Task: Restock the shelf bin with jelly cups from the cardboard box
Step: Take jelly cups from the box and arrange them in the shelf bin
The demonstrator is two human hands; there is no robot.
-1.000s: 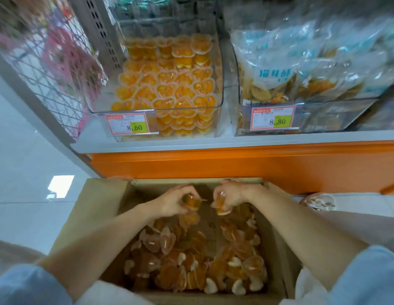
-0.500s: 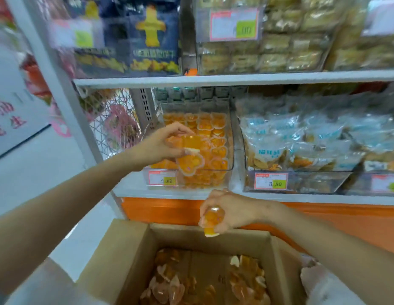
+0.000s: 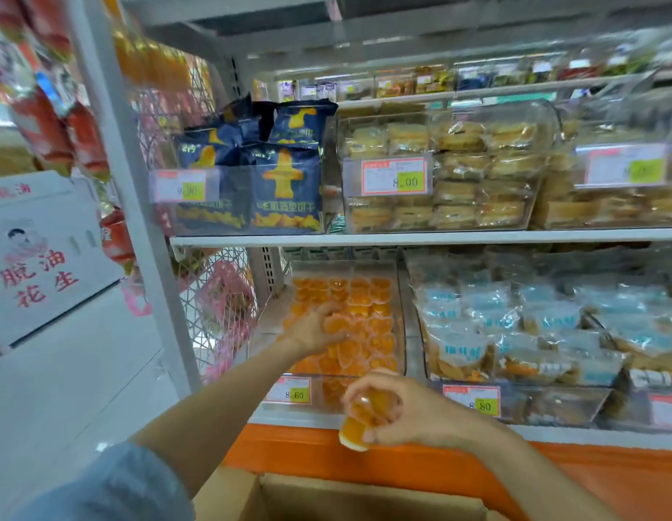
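The shelf bin is found at the left end of the lower shelf, with its front wall at the shelf's front edge. It is filled almost to the rim with orange jelly cups. The left hand is laid palm down on the cups near the bin's left side, with its fingers bent over one of them. Whether that cup is pinched or released cannot be told. The right hand is closed round a held cup, perhaps two, just in front of the shelf's front edge. It is held above the cardboard box, of which only the far rim is in view.

The cups are judged light and small, with thin plastic walls that give under a squeeze and a film lid that could be dented by a fingernail. The smooth plastic is likely slippery, so a grip round the sides below the flared rim is advised, with the rim used as a stop. Since the pile is loose, a cup is best set flat into a gap rather than dropped, lest neighbours be pushed over the front wall.
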